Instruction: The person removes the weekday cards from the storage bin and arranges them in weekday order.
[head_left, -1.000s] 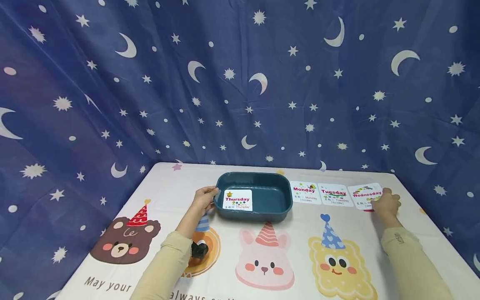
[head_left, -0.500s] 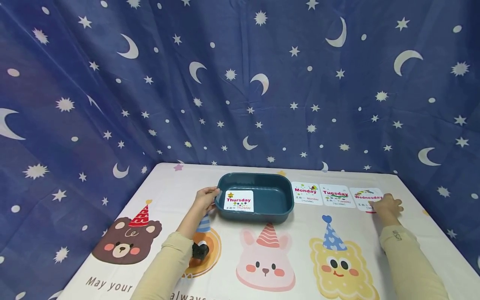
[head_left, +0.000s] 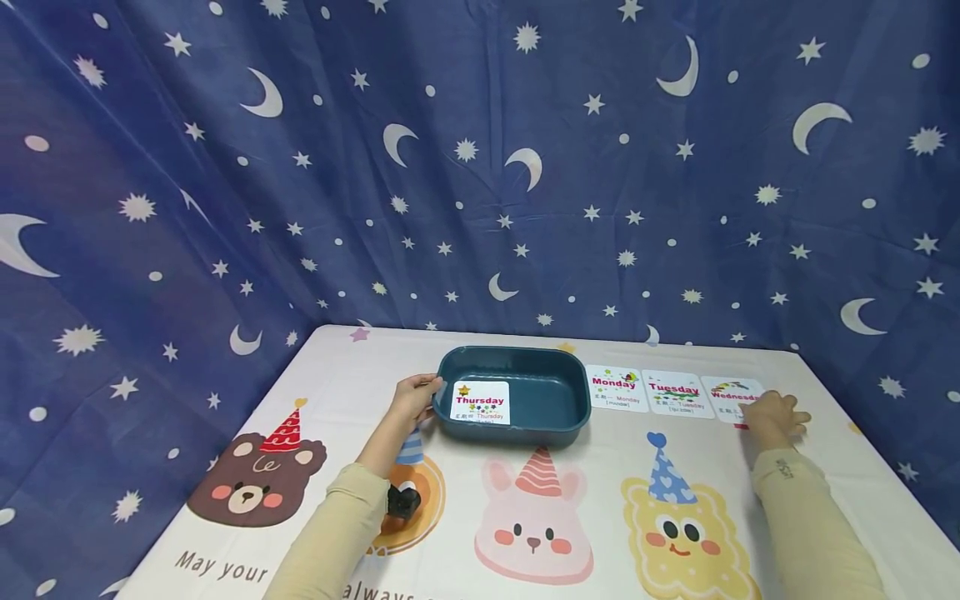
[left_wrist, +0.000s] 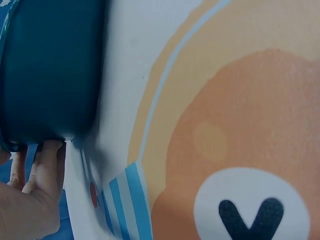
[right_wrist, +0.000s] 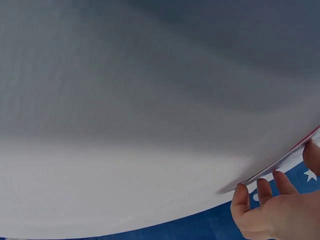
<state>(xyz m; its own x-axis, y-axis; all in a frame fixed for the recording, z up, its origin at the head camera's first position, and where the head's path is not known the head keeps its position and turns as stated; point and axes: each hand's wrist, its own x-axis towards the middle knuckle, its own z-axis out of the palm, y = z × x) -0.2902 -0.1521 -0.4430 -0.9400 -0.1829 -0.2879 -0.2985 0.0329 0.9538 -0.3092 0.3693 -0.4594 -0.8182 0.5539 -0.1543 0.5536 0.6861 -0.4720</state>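
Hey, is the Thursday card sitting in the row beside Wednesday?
No, the head view shows the Thursday card inside the teal tray.

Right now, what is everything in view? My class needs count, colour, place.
Tray: one, dark teal, centre.
Thursday card: one, white, in tray.
Monday, Tuesday, Wednesday cards: three, white, right of tray.
Cloth: one, white, underneath.
Prints: four characters, brown, orange, pink, yellow, on cloth.
Lettering: two parts, brown, near side.
Red patch: one, by Wednesday.
Black item: one, black, by orange print.
Curtain: count unclear, blue, behind.
Sleeves: two, beige, on forearms.
Left hand: one, bare, gripping tray.
Right hand: one, bare, touching Wednesday.
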